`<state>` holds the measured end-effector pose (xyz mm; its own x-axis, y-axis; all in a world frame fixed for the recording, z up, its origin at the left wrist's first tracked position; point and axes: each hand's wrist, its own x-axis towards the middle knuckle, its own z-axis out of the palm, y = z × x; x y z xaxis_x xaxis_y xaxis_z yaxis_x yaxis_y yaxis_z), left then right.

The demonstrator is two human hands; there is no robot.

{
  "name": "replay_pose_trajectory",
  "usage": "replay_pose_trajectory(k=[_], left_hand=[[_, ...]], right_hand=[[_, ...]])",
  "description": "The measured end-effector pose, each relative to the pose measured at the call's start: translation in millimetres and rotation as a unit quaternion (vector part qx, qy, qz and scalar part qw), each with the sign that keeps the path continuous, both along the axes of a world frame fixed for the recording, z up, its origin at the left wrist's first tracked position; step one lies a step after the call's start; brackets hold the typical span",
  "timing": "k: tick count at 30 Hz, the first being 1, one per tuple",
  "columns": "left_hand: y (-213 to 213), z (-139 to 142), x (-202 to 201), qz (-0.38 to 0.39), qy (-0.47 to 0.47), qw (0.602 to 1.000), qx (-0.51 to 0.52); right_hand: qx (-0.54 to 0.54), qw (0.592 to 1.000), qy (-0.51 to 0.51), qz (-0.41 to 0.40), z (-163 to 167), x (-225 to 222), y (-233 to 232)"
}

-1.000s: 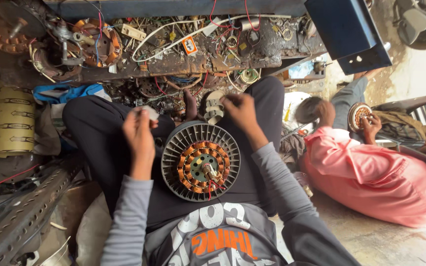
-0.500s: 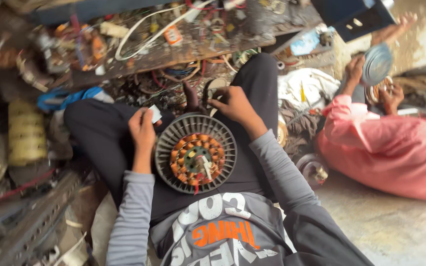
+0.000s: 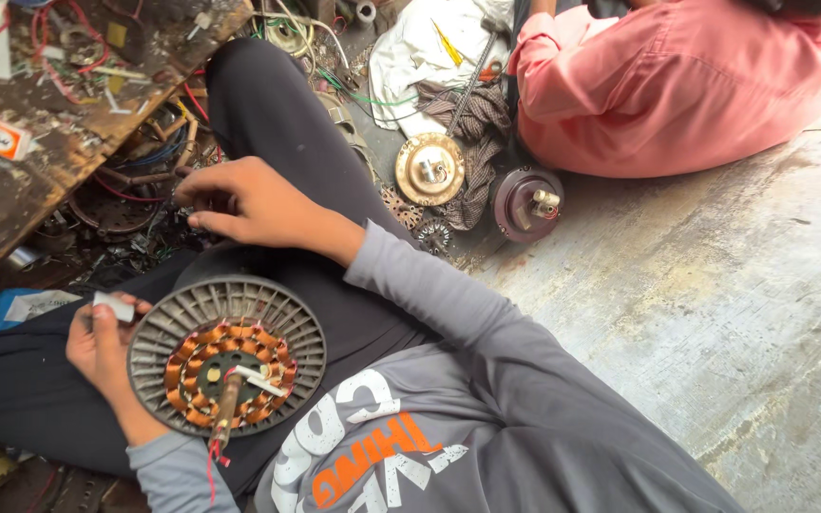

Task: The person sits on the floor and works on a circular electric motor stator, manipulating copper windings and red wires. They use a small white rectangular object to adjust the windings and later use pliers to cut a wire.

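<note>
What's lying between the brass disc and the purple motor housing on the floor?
In the head view, checked cloth lies between the brass disc and the purple motor housing.

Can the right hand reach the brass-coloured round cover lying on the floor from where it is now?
Probably yes. The right hand hovers by the knee, and the brass-coloured cover lies uncovered past the dark trouser leg; only that leg lies between them.

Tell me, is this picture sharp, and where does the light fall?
Head view: mostly sharp; the motor winding and both hands, left and right, read clearly. Soft daylight brightens the concrete floor and washes out the top right corner; the cluttered bench lies darker.
</note>
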<state>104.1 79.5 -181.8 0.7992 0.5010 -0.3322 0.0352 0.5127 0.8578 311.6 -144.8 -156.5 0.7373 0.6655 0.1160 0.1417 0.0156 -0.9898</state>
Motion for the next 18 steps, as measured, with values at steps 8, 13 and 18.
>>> replay_pose_trajectory(k=[8,13,18], left_hand=[[7,16,1,-0.001,0.016,0.999,0.048],[-9,109,84,-0.192,0.036,0.892,0.407],[-69,177,231,-0.327,-0.233,0.612,0.681]], right_hand=[[0.111,0.931,0.232,-0.26,-26,8,-123],[0.049,0.822,0.381,-0.42,-96,41,-215],[-0.355,0.837,0.114,-0.4,-115,29,-234]])
